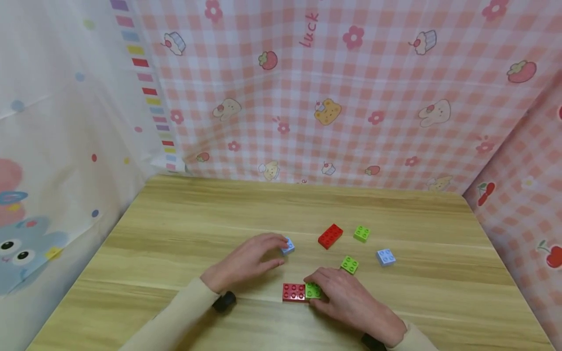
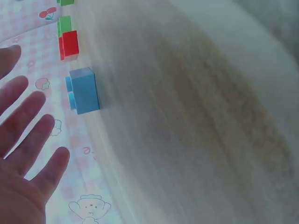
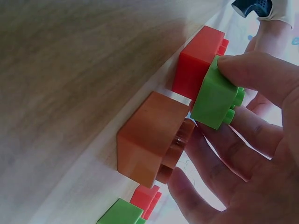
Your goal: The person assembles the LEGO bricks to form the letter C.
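My right hand [image 1: 347, 295] pinches a green two-by-two brick [image 3: 217, 93] between thumb and fingers, at the right end of a red brick [image 1: 293, 292]. In the right wrist view the green brick sits higher than the red brick and overlaps its end. An orange-brown brick [image 3: 152, 137] stands under the same hand's other fingers and is hidden in the head view. My left hand [image 1: 248, 261] hovers with fingers spread beside a light blue brick [image 1: 288, 246]. In the left wrist view a gap shows between the fingertips and that blue brick [image 2: 85, 91].
Beyond the hands lie another red brick [image 1: 331, 236], a green brick [image 1: 362, 233] and, at the right, a second light blue brick [image 1: 386, 257]. Another green brick [image 1: 350, 264] is just past the right hand. Patterned curtains [image 1: 307, 97] hang behind the wooden table [image 1: 175, 209].
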A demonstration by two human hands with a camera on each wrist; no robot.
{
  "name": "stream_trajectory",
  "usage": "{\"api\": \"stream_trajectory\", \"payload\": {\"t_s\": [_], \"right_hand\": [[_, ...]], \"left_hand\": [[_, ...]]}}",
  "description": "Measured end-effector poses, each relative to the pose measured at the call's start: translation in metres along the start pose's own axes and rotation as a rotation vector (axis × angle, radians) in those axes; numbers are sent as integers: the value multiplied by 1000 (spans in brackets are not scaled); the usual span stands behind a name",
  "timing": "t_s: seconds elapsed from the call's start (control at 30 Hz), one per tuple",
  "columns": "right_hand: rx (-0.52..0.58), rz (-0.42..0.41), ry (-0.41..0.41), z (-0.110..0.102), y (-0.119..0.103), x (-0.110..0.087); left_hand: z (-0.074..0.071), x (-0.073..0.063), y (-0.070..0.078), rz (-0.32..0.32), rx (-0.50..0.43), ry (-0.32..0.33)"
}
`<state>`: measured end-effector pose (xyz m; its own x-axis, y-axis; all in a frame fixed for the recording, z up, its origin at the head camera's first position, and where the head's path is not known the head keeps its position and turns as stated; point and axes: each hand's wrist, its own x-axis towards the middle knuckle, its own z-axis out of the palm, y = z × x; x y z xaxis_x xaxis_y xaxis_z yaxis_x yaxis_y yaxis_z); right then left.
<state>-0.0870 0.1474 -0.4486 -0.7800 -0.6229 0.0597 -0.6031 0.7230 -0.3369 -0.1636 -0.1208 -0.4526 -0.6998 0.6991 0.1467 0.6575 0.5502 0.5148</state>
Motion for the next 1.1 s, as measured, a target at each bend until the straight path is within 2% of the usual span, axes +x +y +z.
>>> {"api": "stream_trajectory", "payload": {"t_s": [0.23,0.37,0.63,0.73,0.93,1.1], "right_hand": [[11,7,-19,-1,-1,1],[22,8,-34,-1,-1,0],[43,36,-59,0,-3,1],[64,44,-67,2,-5,1],[51,56,-54,0,-4,1],[48,60,-64,-1,-4,2]], "left_hand": [[-1,7,-6,-25,2,-12],[-2,14,-11,-29,11,-54],[1,25,-19,-103,-4,-153],[3,27,-22,-110,9,-179],[4,33,-22,-122,-28,-175],[4,35,-23,-108,-3,-172]]}}
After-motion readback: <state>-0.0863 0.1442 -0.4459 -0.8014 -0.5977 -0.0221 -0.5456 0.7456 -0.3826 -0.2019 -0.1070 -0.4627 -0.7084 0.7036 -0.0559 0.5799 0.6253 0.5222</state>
